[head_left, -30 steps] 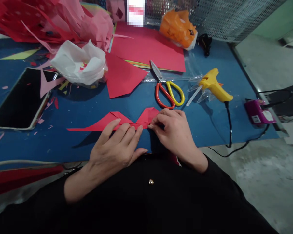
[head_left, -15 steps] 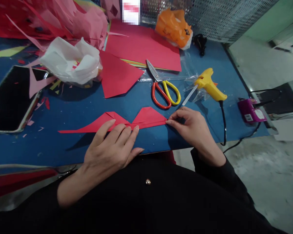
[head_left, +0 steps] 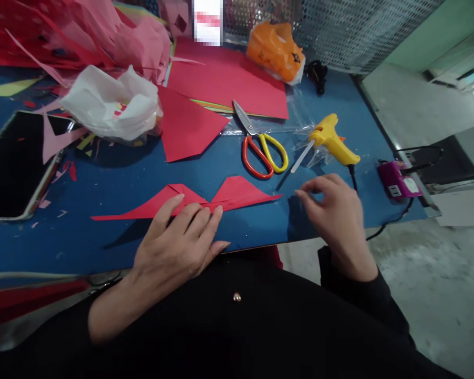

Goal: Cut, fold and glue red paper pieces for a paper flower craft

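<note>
A folded red paper with two pointed humps and narrow tails lies along the front of the blue table. My left hand rests flat on its middle, fingers stretched out and pressing it down, hiding part of the lower fold. My right hand hovers just off the paper's right tip. Its thumb and forefinger meet in a pinch, with nothing visible between them. Beyond the paper lie scissors with one red and one yellow handle, and a yellow glue gun with a clear stick in its back.
A cut red sheet lies before a stack of coloured paper. Left of it are a white plastic bag with scraps, a phone and pink paper. An orange bag and a purple box with cords are rightward.
My right hand has let go of the paper's right tip and moved right, away from it. My left hand stays on the paper. The view has shifted slightly.
</note>
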Motion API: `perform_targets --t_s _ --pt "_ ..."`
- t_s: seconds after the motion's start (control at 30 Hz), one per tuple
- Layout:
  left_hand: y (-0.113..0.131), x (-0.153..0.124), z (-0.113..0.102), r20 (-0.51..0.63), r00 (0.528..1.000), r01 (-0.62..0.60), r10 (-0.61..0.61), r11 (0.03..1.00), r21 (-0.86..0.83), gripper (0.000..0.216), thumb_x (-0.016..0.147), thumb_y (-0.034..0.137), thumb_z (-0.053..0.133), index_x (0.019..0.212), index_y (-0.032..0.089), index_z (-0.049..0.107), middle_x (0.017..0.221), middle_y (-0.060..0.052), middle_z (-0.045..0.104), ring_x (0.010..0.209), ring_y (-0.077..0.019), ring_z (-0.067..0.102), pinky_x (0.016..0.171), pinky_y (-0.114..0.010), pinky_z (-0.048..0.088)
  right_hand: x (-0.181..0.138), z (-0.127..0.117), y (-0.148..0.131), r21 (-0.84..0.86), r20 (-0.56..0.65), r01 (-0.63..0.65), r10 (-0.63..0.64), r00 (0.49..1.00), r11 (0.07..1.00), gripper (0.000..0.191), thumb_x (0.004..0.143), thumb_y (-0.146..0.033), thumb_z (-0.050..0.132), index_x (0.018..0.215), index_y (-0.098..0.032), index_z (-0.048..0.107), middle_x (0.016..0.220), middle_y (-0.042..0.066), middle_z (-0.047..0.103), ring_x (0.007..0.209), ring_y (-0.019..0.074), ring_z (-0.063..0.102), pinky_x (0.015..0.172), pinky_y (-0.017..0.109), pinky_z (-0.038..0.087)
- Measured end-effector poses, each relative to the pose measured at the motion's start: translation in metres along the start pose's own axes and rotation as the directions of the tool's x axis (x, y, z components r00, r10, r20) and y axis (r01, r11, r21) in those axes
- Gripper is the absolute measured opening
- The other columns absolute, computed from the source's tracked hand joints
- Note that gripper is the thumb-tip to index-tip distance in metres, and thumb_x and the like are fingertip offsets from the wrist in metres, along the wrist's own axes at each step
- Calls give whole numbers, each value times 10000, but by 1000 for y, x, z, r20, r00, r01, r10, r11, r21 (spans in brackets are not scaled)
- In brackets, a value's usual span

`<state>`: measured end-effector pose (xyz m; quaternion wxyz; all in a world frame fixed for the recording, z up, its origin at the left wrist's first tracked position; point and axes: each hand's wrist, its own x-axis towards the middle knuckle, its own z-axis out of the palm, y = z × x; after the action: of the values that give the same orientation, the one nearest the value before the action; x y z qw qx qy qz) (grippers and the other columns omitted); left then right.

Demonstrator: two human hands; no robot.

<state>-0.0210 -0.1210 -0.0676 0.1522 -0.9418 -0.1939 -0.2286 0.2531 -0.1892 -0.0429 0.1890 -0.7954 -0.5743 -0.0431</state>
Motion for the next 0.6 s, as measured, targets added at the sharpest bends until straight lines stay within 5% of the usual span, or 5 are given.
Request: perform_targets --t_s 0.1,0.17,0.2,0.3,0.6 --pt "1 -1 0 18 1000 6 -5 1000 -12 425 983 391 549 1184 49 702 933 -122 757 882 -280 681 954 -480 455 -20 -6 -14 80 -287 110 -83 954 991 104 948 -247 576 969 -241 677 987 106 711 976 283 671 852 458 516" --pt "1 -2 -1 28 999 16 -16 1000 -12 412 981 378 553 1202 59 693 951 -119 759 902 -283 678 968 -482 446 -31 0 -31 135 -194 400 -371 908 907 221 965 -246 564 1172 -237 641 1142 115 733 1113 281 665 959 472 507" --pt "2 -3 -1 27 999 21 -20 1000 -9 397 979 364 552 1199 65 693 961 -120 759 910 -284 677 973 -482 442 -34 7 -40 187 -108 539 -528 842 821 291 977 -286 558 1253 -209 611 1220 121 726 1174 274 652 987 464 509" --pt "3 -4 -1 27 999 26 -26 1000 -9 354 970 335 539 1141 75 708 985 -140 752 938 -294 678 987 -483 428 -39 29 -60 278 42 692 -728 684 666 461 1037 -358 454 1382 -61 527 1377 172 651 1357 243 548 1104 422 472" --pt "5 -3 -1 39 999 35 -35 999 -9 414 982 338 530 1228 34 669 1014 -137 762 949 -294 675 1014 -492 392 -51 46 -62 124 88 702 -713 696 701 614 1043 -393 426 1417 93 460 1459 261 548 1419 296 476 1178 443 409"
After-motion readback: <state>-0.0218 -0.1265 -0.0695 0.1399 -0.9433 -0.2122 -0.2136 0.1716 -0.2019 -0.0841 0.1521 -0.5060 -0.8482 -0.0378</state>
